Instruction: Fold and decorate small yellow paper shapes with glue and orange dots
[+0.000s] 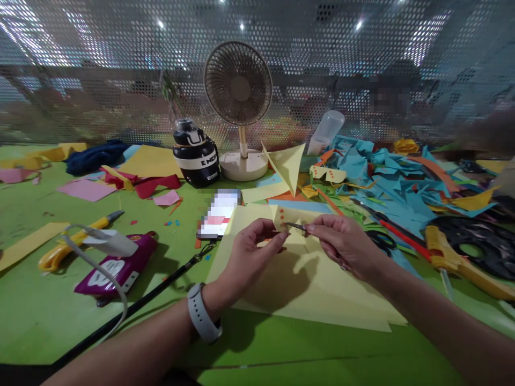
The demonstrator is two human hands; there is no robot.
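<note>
My left hand (257, 249), a white watch band on its wrist, has thumb and fingers pinched together over pale yellow paper sheets (346, 295). A thin edge shows at its fingertips, with a bit of orange beneath; what it grips is too small to make out. From the right, my right hand (341, 244) pinches a thin, dark, pointed tool (295, 225), whose tip points toward the left fingertips. Just behind both hands, a folded pale yellow paper piece (292, 219) bears small orange marks.
Behind stand a fan (239, 88) and a black bottle (196, 155). A phone (219, 214) lies left of the sheets, near a purple pouch (120, 265) and yellow cutter (80, 244). Blue paper scraps (370, 171), scissors (382, 241) and a glue gun (454, 257) crowd the right.
</note>
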